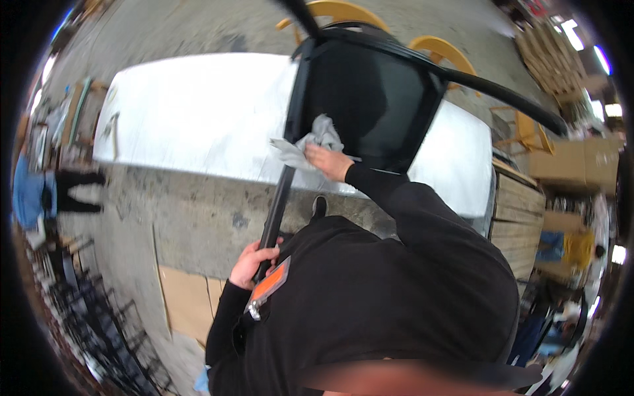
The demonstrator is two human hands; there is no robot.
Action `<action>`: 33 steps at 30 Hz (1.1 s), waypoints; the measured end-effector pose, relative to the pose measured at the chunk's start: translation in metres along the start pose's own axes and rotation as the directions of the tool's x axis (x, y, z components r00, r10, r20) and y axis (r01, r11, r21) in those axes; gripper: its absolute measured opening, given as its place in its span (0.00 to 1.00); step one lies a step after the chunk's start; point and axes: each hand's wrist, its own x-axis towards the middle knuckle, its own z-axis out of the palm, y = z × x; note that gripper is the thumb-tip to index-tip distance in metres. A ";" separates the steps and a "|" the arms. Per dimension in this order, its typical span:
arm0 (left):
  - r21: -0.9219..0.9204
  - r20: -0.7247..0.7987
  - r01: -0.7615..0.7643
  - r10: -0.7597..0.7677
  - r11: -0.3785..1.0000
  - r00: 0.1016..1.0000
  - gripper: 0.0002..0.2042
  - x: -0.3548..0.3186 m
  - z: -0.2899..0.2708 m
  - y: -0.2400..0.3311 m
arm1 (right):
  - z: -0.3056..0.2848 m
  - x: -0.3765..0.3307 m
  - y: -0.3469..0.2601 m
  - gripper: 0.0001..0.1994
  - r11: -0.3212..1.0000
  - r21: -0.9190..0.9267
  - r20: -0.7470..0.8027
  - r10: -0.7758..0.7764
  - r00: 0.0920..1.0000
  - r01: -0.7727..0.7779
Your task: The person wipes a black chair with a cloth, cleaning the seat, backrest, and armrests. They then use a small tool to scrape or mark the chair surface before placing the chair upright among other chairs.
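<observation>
Even, bright daylight filled the centre; glare washed the white table (198, 112), while fisheye edges bent, darkened and blurred.

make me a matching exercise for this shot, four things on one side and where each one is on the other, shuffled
Things:
1. grey cloth
2. left hand
3. orange tag
4. white table

Places:
A. clipped on the black sleeve near the left wrist
B. under the right hand, pressed on the black chair
C. behind the chair, on the concrete floor
D. gripping the chair's black leg low down

Pairs: 1-B, 2-D, 3-A, 4-C
</observation>
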 end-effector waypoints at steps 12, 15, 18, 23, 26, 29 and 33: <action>0.075 0.026 -0.038 0.036 0.996 0.999 0.20 0.012 -0.017 -0.009 | -0.194 -0.171 0.095 0.19 0.611 -0.253 -0.584 0.522 0.622 -0.750; 0.081 0.007 0.019 -0.020 0.997 1.000 0.20 0.017 -0.020 -0.008 | -0.200 -0.168 0.115 0.19 0.545 -0.286 -0.609 0.532 0.589 -0.788; 0.197 -0.068 0.047 -0.034 0.979 0.997 0.21 0.019 -0.020 -0.005 | -0.150 -0.185 0.085 0.20 0.550 -0.141 -0.416 0.721 0.554 -0.823; 0.222 -0.131 0.093 -0.064 0.971 0.989 0.22 0.015 -0.016 -0.003 | -0.089 -0.233 0.025 0.21 0.367 0.121 0.386 0.839 0.384 -0.922; 0.204 -0.142 0.074 -0.045 0.976 0.989 0.22 0.011 -0.014 -0.002 | -0.118 -0.229 0.057 0.23 0.606 0.085 0.519 0.651 0.554 -0.791; 0.251 -0.153 0.046 -0.007 0.967 0.988 0.21 0.013 -0.012 0.000 | -0.156 -0.210 0.098 0.23 0.542 0.327 -0.325 0.834 0.447 -0.774; 0.259 -0.149 0.056 -0.017 0.964 0.989 0.21 0.013 -0.010 0.001 | -0.144 -0.183 0.075 0.14 0.458 0.039 -0.415 0.816 0.403 -0.888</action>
